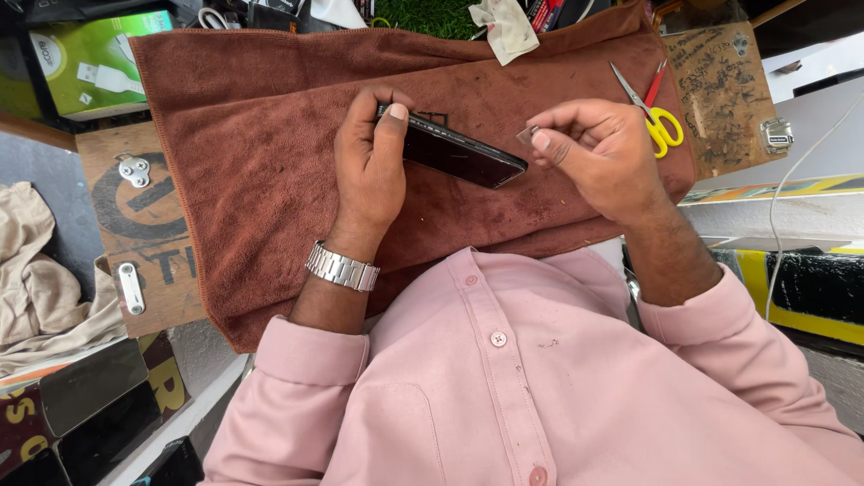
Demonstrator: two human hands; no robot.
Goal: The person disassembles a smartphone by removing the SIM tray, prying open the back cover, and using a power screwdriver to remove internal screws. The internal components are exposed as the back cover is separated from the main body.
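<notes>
The person's left hand [371,162] has its grip closed around one end of a black smartphone [454,151], thumb pressed on the upper edge, so the phone is held tilted just above a brown towel [261,153] spread over the bench [144,225]. The right hand [598,157] pinches a tiny flat metallic piece [526,135] between thumb and forefinger, just beside the phone's free end; what the piece is cannot be told. A metal wristwatch [342,267] sits on the left wrist, and pink shirt sleeves cover both arms. Scissors with yellow and red handles [653,112] lie on the towel's far right corner, near the right hand. A green box [94,58] stands beyond the towel at the left, and a crumpled white cloth [506,27] lies at its far edge.
</notes>
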